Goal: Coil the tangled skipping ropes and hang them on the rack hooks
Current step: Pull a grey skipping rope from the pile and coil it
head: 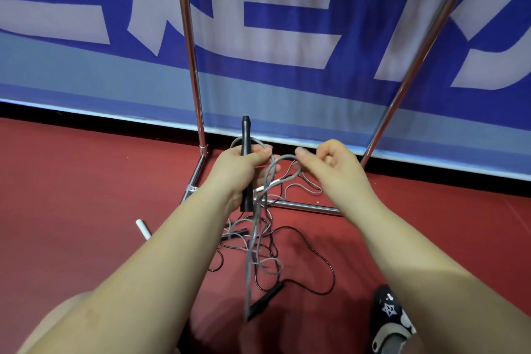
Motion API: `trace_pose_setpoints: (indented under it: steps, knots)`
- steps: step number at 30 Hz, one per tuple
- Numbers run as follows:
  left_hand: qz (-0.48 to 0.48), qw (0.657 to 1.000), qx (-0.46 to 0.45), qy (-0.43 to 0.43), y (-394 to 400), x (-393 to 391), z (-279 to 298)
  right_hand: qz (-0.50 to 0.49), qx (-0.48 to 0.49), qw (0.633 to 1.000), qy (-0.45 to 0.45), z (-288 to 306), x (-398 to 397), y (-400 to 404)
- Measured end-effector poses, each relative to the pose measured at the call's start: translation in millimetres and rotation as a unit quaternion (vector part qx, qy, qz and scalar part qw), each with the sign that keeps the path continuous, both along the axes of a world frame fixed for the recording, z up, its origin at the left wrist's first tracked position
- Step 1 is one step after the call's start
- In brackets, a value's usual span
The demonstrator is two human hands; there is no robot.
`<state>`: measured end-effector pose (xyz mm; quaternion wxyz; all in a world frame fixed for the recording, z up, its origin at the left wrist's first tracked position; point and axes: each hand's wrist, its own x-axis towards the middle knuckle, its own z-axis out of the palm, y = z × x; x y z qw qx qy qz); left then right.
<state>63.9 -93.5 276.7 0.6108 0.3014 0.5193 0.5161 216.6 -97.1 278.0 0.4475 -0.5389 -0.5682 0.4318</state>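
Note:
My left hand (240,165) grips a black rope handle (246,135) upright, together with loops of a grey skipping rope (260,204). My right hand (327,161) pinches a bend of the same grey rope just to the right of the left hand. The grey rope hangs down between my forearms into a tangle (258,250) on the red floor. A thin black rope (321,256) with a black handle (265,300) lies mixed into that tangle. The rack's chrome uprights (189,49) rise behind my hands; its hooks are out of view.
The rack's chrome base bar (304,206) runs along the floor under my hands. A white handle (143,228) lies on the floor at the left. A blue banner (287,23) stands close behind the rack. My shoe (388,316) is at the lower right.

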Motion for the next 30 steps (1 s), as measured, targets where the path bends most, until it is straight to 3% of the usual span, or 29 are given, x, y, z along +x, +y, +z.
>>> trace_pose_setpoints:
  steps: [4, 5, 9, 13, 18, 25, 30]
  knots:
    - [-0.008, 1.000, -0.002, -0.002, 0, 3, -1, 0.033, -0.167, 0.973, 0.157, 7, 0, 5]
    - [-0.011, 1.000, -0.004, -0.011, -1, 5, -1, 0.043, -0.194, 0.968, 0.156, 7, -1, 4]
    - [-0.007, 0.999, -0.014, -0.051, -2, 10, 1, 0.092, -0.159, 0.982, -0.047, -12, -1, 6]
    - [0.005, 0.997, -0.025, -0.077, -2, 13, 2, 0.127, -0.087, 0.976, -0.154, -24, 2, 8]
    - [0.006, 0.994, -0.035, -0.108, -3, 14, 4, 0.134, -0.046, 0.970, -0.196, -26, 3, 8]
    - [0.059, 0.989, -0.017, -0.135, 3, 4, 6, 0.193, -0.064, 0.940, -0.274, -35, 7, 6]
    - [0.096, 0.977, -0.008, -0.188, 6, -6, 11, 0.220, -0.038, 0.939, -0.260, -31, 10, 4]
